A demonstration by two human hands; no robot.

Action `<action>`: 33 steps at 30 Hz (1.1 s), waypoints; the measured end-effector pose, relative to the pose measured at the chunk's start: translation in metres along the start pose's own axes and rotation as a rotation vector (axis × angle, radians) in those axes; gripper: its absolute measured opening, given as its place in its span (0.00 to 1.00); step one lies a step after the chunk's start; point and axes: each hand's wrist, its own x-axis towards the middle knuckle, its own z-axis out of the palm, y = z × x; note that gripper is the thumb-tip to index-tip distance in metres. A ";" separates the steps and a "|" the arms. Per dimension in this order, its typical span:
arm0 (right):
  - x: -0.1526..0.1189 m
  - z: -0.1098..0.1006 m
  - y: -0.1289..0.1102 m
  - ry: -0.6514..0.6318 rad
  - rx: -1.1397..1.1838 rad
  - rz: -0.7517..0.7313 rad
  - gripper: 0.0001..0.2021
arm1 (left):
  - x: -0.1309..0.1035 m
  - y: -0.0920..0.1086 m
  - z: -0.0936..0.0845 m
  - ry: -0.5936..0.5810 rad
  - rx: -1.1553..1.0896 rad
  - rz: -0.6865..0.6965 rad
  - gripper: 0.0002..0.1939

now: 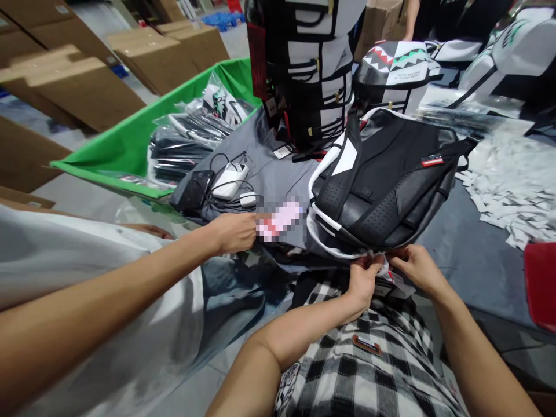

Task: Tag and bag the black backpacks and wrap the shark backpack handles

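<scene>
A black backpack with white trim [391, 168] lies on the table with its straps facing up and a small red tag on it. At its near edge, my left hand [364, 281] pinches white and red material beneath the bag. Just to the right, my right hand [414, 263] has its fingers closed at the same edge; what they grip is too small to make out. Both hands are close together, above a black-and-white checked apron [347, 370].
Another person's hand [237, 231] reaches in from the left beside a blurred pink item. Stacked bags [319, 69] stand behind the backpack. A green-lined bin [108, 153] holds wrapped bags. White slips [516, 179] cover the right side, near a red object [541, 284].
</scene>
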 end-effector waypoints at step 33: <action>0.008 0.002 0.003 -0.395 0.579 0.355 0.27 | 0.001 0.003 -0.001 -0.041 -0.076 -0.060 0.24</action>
